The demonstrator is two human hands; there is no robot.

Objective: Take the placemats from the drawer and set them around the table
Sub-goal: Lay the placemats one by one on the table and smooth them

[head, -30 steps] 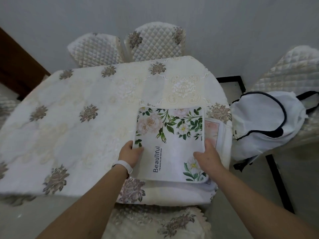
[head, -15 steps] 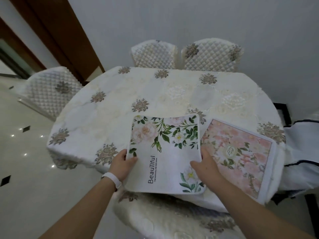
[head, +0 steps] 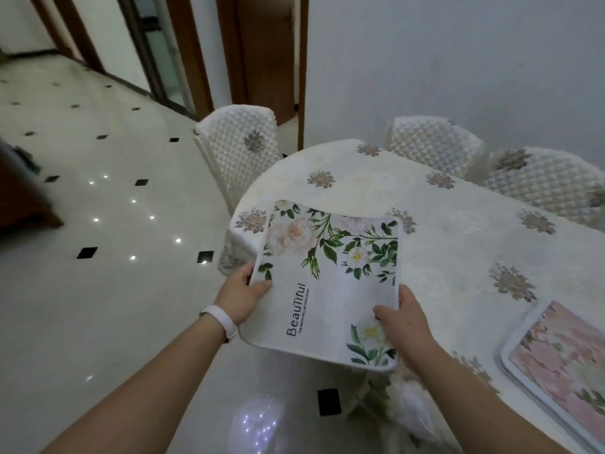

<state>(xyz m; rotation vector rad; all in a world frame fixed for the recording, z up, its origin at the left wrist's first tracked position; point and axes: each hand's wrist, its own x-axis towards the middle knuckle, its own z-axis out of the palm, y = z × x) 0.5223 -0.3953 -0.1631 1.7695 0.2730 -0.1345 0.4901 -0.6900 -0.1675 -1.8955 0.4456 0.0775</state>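
Note:
I hold a white placemat [head: 330,283] printed with green leaves, pale flowers and the word "Beautiful", flat in the air over the table's near-left corner. My left hand [head: 240,294] grips its left edge, thumb on top. My right hand [head: 404,319] grips its near right corner, thumb on top too. A pink floral placemat [head: 563,362] lies on the table [head: 458,257] at the right edge of the view. The table wears a cream cloth with brown flower motifs.
Three quilted cream chairs stand round the far side: one [head: 242,155] at the table's left end, two [head: 432,145] [head: 543,181] along the wall. Glossy tiled floor [head: 98,257] opens to the left. Dark wooden door frames [head: 262,54] stand behind.
I have carried the white placemat leftward along the table, away from the pink one, which stays where it lay. The view has swung left, showing floor and doorway.

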